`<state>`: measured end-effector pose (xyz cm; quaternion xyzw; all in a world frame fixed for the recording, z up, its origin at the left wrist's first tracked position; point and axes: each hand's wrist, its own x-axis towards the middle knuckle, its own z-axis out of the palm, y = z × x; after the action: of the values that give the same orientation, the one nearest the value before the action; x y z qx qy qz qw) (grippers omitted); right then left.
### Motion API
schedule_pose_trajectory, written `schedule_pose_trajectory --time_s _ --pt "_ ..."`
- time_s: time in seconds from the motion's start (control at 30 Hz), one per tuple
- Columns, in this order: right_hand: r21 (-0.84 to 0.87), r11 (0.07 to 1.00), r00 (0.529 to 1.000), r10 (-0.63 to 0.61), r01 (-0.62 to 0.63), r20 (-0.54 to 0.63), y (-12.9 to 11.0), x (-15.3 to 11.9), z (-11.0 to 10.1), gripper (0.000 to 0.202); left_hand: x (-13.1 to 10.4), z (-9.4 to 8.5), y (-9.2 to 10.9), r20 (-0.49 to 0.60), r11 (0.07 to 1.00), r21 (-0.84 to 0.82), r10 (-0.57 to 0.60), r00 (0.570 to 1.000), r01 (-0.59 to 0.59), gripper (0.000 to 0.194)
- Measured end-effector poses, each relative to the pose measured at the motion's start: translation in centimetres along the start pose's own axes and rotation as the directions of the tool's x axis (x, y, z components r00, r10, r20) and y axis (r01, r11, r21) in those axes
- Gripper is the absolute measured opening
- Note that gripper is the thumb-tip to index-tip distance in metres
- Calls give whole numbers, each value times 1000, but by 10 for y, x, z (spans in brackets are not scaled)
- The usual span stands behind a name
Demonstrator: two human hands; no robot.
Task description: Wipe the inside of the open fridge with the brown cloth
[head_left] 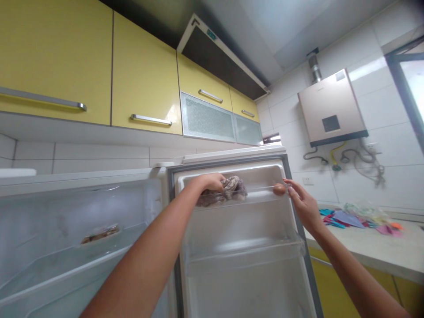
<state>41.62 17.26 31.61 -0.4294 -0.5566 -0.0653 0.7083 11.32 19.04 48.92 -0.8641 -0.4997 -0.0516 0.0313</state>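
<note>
Head view, looking forward and slightly up into an open fridge door [245, 265] in a yellow-cabinet kitchen. Left hand [212, 181] reaching into the top door shelf [258, 191], fingers closed around a crumpled brownish cloth [228, 191] pressed down inside that shelf; cloth directly under and just right of the hand, touching it. Right hand [303, 203] at the shelf's right end, fingers loosely curled, fingertips against the clear rail beside a small round brownish thing [279, 189], possibly an egg; whether gripped or only touched, impossible to tell. Wiping apparently in progress on the top shelf, with the lower door shelf [245, 254] below not yet reached, judging by hand position only. To the left, fridge interior [66, 238] with a flat dish of dark food. To the right, countertop [371, 247] with colourful scraps; water heater [331, 110] on the tiled wall.
</note>
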Motion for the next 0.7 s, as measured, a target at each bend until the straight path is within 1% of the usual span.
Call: schedule_pose_trajectory --time_s 0.07,0.13,0.2,0.27,0.37,0.47,0.53,0.6,0.7 --pt "-8 1000 1000 0 0 -9 0 0 0 52 -13 -5 -20 20 999 28 -33 999 33 36" --pt "-12 1000 1000 -3 3 -13 -1 -1 0 52 -24 -8 -36 17 997 68 -49 999 48 34" --pt "-14 1000 1000 -6 6 -12 -2 -1 -1 53 -32 -7 -46 -15 993 117 -34 999 36 32" --pt "-15 1000 1000 -8 8 -12 -2 -1 -1 54 -37 -4 -49 -75 985 172 12 997 1 32" --pt "-8 1000 1000 -6 6 -7 -1 -1 0 54 -43 3 -46 -190 961 270 108 976 -54 36" --pt "0 1000 1000 -1 1 -1 2 -1 1 54 -51 6 -36 -271 914 391 226 936 -107 35" --pt "5 1000 1000 -6 6 -2 3 -1 1 54 -57 6 -30 -302 866 483 306 903 -131 32" --pt "3 1000 1000 -6 6 -6 3 -2 2 55 -63 6 -25 -316 810 571 365 876 -131 31" --pt "-3 1000 1000 10 -10 -19 1 -3 3 55 -68 6 -20 -318 737 668 406 857 -101 30"
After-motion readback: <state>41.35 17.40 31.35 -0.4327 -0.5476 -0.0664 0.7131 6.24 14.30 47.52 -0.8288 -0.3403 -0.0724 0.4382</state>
